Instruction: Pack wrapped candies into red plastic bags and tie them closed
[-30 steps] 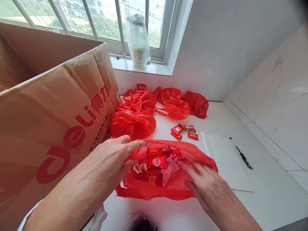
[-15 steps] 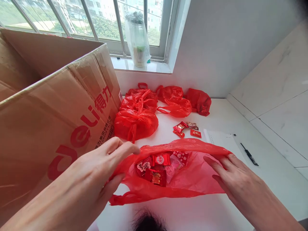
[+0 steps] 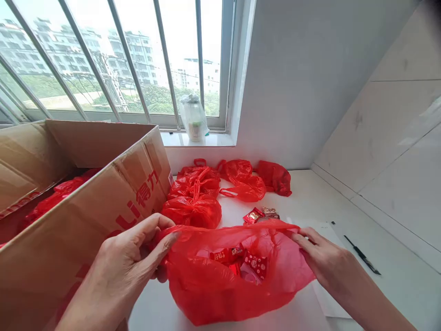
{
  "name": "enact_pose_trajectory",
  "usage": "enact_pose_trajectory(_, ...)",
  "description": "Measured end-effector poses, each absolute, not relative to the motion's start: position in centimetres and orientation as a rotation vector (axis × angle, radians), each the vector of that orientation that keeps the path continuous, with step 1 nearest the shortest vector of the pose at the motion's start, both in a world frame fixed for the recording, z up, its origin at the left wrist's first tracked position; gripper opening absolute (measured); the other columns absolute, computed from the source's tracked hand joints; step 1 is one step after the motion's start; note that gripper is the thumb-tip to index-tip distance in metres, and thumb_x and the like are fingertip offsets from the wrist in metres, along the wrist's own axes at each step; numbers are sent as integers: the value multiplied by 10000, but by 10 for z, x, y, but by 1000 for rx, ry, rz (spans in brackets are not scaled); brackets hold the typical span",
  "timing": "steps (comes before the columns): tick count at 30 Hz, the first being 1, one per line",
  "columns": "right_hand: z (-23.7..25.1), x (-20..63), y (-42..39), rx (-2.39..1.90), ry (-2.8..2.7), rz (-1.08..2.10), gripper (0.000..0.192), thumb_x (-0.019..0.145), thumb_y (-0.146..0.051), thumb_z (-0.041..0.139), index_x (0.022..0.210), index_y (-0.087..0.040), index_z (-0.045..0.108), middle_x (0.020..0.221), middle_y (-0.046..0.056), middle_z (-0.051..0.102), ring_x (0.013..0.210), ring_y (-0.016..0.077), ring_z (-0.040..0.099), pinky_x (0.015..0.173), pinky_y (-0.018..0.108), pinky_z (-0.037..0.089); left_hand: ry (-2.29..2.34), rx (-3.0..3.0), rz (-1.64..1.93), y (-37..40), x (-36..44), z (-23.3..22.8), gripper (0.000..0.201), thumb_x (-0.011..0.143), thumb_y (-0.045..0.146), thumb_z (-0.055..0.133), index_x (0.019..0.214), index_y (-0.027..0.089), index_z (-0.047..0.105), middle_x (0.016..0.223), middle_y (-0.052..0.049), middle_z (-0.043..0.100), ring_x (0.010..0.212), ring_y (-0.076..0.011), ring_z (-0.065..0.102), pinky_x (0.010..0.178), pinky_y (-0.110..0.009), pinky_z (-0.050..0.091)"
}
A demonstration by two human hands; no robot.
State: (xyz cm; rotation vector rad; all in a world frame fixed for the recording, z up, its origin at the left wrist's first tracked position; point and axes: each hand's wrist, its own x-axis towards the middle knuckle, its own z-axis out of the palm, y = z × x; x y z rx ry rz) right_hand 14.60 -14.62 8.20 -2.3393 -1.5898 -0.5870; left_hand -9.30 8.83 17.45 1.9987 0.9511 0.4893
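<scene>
A red plastic bag [image 3: 220, 294] hangs between my two hands over the white table, its mouth spread wide. Several wrapped candies [image 3: 257, 265] lie inside, seen through the opening. My left hand [image 3: 127, 262] pinches the bag's left rim between thumb and fingers. At the right rim, my right hand [image 3: 324, 257] is closed on the thin plastic. Just beyond the bag, a few loose candies [image 3: 254, 215] lie on the table, partly covered by its far edge.
A large cardboard box [image 3: 138, 184] with red bags inside stands at left. Tied red bags [image 3: 193, 211] line the back wall. A black pen [image 3: 361, 255] and white paper [image 3: 330, 303] lie at right. A wrapped jar [image 3: 195, 122] stands on the windowsill.
Both hands have closed on the bag's rim, and the bag has been raised and its mouth tilted. The candies inside have shifted. The view has tipped upward, showing more window and the box's contents.
</scene>
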Motion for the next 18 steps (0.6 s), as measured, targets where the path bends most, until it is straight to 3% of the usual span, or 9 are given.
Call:
enact_pose_trajectory(2,93,154,-141,-2190,-1418,-324,330,917,-115,409,1071,-267,658,995,47,671,801,159,683,571,232,535,894,1769,580,81,-87,179,259,761,467,670,799,227,581,605,67,572,534,-107,497,492,-173,387)
enact_pose_trajectory(4,110,162,-139,-1978,-1137,-143,176,905,-281,533,999,-278,682,931,39,675,806,181,675,662,269,557,859,1633,641,78,-86,181,267,751,453,700,769,214,581,613,62,551,532,-94,471,477,-169,384)
enact_pose_trajectory(8,142,173,-140,-1535,-657,3,120,808,-342,656,914,-288,669,907,68,646,764,223,650,633,331,542,866,1459,781,88,-97,183,233,763,427,709,779,245,563,596,64,524,529,-102,455,458,-180,401)
enact_pose_trajectory(10,152,171,-141,-1479,-612,37,160,839,-335,601,991,-334,652,938,81,641,760,233,647,621,347,532,883,1368,858,95,-102,186,161,796,389,681,853,292,566,602,61,522,547,-117,463,466,-190,428)
enact_pose_trajectory(13,155,156,-142,-1533,-770,218,394,877,-353,530,1268,-400,526,832,60,649,668,224,644,552,332,533,927,1314,953,97,-106,189,106,860,363,590,963,352,568,692,49,565,544,-122,465,478,-214,470)
enact_pose_trajectory(16,147,138,-143,-1634,-1133,455,550,857,-366,578,1388,-373,433,740,35,641,591,204,632,532,315,545,897,1515,875,89,-109,182,270,803,456,634,1054,410,544,906,42,655,601,-160,555,535,-284,545)
enact_pose_trajectory(18,139,128,-144,-1721,-1359,360,452,866,-373,574,1314,-383,519,711,28,639,573,190,625,540,303,549,853,1774,772,83,-114,172,411,763,545,632,1146,458,515,1037,33,678,722,-213,635,621,-344,586)
